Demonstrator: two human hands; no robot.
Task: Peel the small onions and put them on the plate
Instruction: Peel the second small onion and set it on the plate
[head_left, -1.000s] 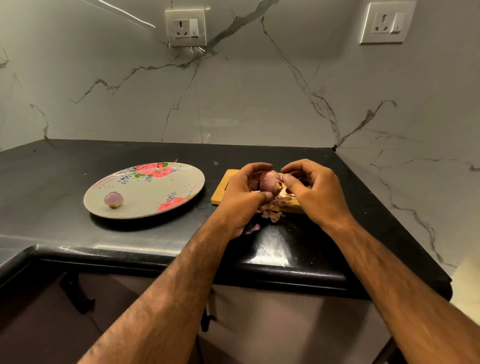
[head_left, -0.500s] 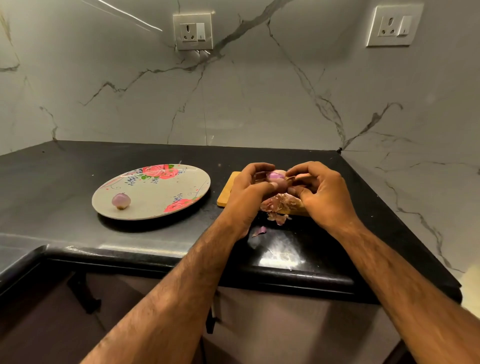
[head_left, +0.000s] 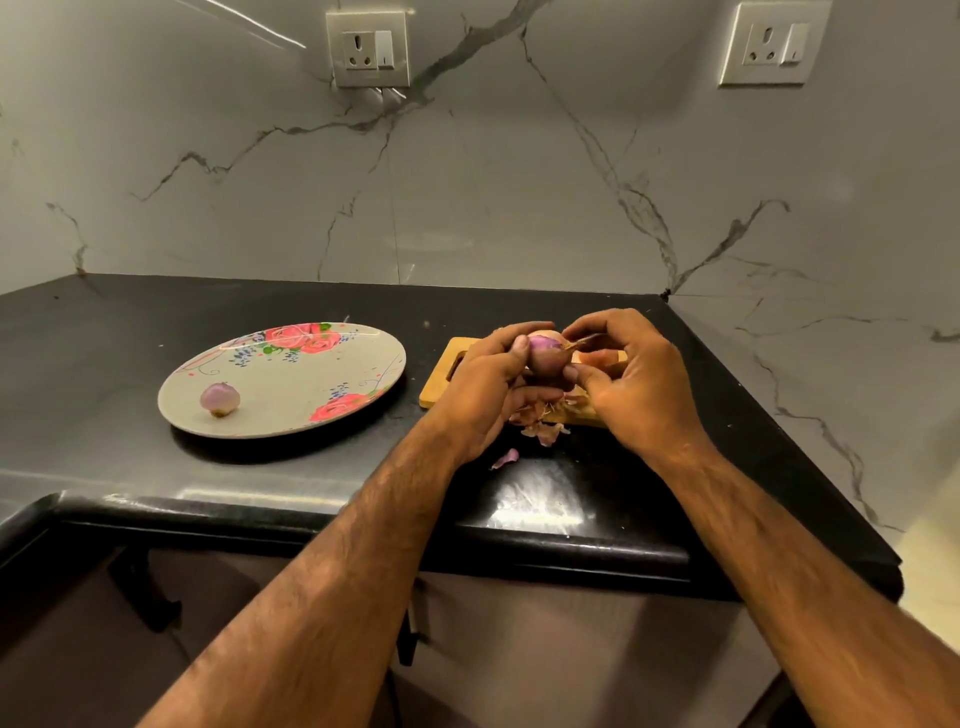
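Peeled onion (head_left: 220, 399) on floral plate (head_left: 291, 387); second onion (head_left: 545, 356) half-skinned.

Tabletop (head_left: 270, 483): black stone, polished, glossy glare at front edge. Wall (head_left: 467, 197): pale veined marble, smooth, satin. Board (head_left: 441, 397): light wood, matt. Plate (head_left: 291, 410): glazed, floral print. Onion (head_left: 545, 356): shiny purple skin. Peels (head_left: 540, 428): papery, dry.

No legible txt, nos., brand or sign anywhere. Plate (head_left: 270, 400), on the left, has only painted roses & blue sprigs, no lettering. Left socket (head_left: 368, 49) & right socket (head_left: 774, 44) on the far wall: any markings too small to read.
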